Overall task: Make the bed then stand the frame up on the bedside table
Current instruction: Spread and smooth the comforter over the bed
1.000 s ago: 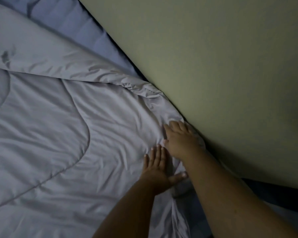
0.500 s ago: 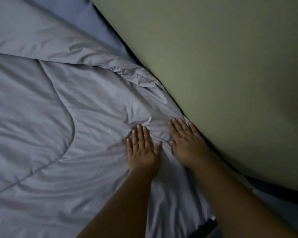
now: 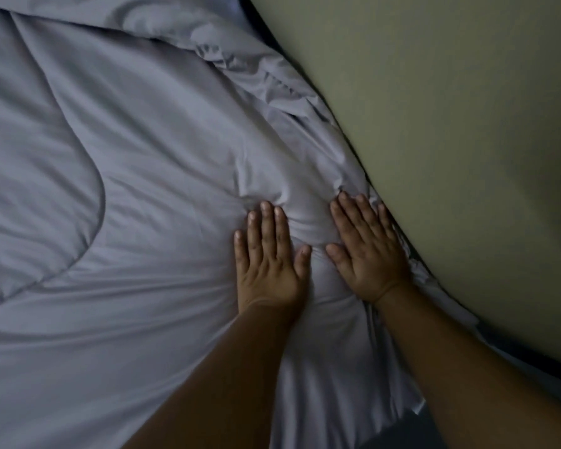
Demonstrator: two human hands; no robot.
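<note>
A grey quilted comforter (image 3: 136, 176) covers the bed and fills most of the view. Both palms lie flat on it, side by side. My left hand (image 3: 269, 264) presses down with fingers spread, and cloth bunches just ahead of its fingertips. My right hand (image 3: 368, 251) lies flat at the comforter's right edge, against the wall. Wrinkled folds (image 3: 272, 79) run along that edge further up. Neither the frame nor the bedside table is in view.
A pale yellow-green wall (image 3: 450, 140) runs diagonally along the bed's right side. A dark gap (image 3: 531, 361) shows between bed and wall at the lower right. The room is dim.
Both hands have slid forward over the comforter and moved apart. The left hand went from beside the right wrist to level with the right hand.
</note>
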